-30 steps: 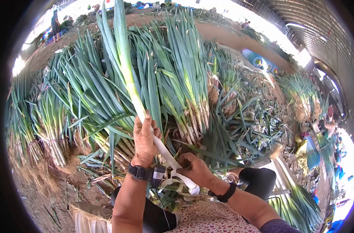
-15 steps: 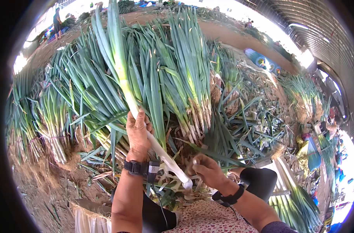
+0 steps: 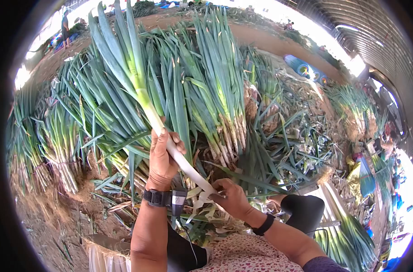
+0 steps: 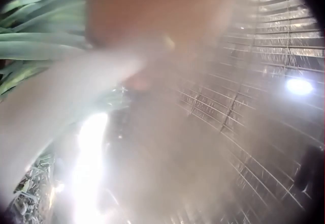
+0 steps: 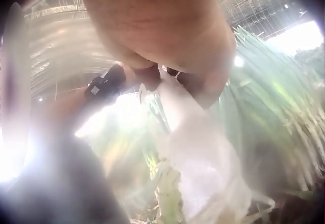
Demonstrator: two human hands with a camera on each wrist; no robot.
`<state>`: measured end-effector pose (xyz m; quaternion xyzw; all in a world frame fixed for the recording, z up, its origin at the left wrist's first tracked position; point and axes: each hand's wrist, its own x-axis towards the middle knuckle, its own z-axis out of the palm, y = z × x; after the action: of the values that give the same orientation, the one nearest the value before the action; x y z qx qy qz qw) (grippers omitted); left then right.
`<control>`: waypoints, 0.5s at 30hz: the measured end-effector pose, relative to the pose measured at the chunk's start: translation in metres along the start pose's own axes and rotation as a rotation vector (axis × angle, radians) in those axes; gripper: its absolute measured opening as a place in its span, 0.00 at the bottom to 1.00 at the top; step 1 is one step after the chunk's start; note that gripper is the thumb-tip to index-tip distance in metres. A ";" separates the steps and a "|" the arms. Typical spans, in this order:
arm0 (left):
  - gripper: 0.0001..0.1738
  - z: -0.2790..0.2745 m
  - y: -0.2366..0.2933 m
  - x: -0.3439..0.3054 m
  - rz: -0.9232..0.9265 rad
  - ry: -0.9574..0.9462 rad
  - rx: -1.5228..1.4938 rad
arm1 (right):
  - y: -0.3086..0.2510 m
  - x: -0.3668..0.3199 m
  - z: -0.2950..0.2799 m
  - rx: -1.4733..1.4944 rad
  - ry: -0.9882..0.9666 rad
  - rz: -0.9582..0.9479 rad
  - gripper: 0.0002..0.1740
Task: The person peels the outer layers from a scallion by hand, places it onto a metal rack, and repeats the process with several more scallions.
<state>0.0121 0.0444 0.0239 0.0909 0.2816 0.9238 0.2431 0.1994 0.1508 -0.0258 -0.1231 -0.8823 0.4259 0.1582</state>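
A long green onion [image 3: 188, 168] slants across the middle of the head view, blue-green leaves up and white shank down toward the right. My left hand [image 3: 162, 156] grips it partway down the pale shank, thumb along the front. At the low end, my right hand [image 3: 235, 199] pinches the white base between thumb and fingers, hiding its tip. A loose pale strip of skin [image 3: 197, 200] hangs beside those fingers. The right wrist view shows the white shank [image 5: 190, 142] running up to the fingertips. In the blurred left wrist view, the shank [image 4: 56, 94] crosses at left.
Upright bundles of green onions [image 3: 97, 99] stand just beyond the hands. Stripped leaves [image 3: 297, 149] litter the ground to the right. Cleaned stalks [image 3: 338, 217] lie by the right knee, and more white stalks [image 3: 104, 258] sit at the lower left. A person [image 3: 65, 29] stands far back.
My right hand was at the base, drew off it to the right, then came back to pinch it. The onion's leafy top has swung left, and the left hand has shifted slightly left.
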 end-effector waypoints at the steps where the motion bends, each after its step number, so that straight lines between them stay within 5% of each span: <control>1: 0.20 -0.004 -0.001 0.000 0.000 -0.020 0.015 | -0.001 0.002 -0.001 0.009 -0.014 -0.001 0.15; 7: 0.21 -0.015 -0.008 0.004 0.001 -0.006 0.063 | -0.018 0.006 -0.010 0.045 -0.204 0.172 0.13; 15: 0.16 -0.005 -0.007 0.003 0.111 0.117 0.226 | -0.015 0.000 -0.005 -0.188 -0.128 -0.303 0.07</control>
<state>0.0107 0.0486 0.0155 0.0793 0.3922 0.9019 0.1630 0.2007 0.1454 -0.0111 0.0241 -0.9349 0.3199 0.1517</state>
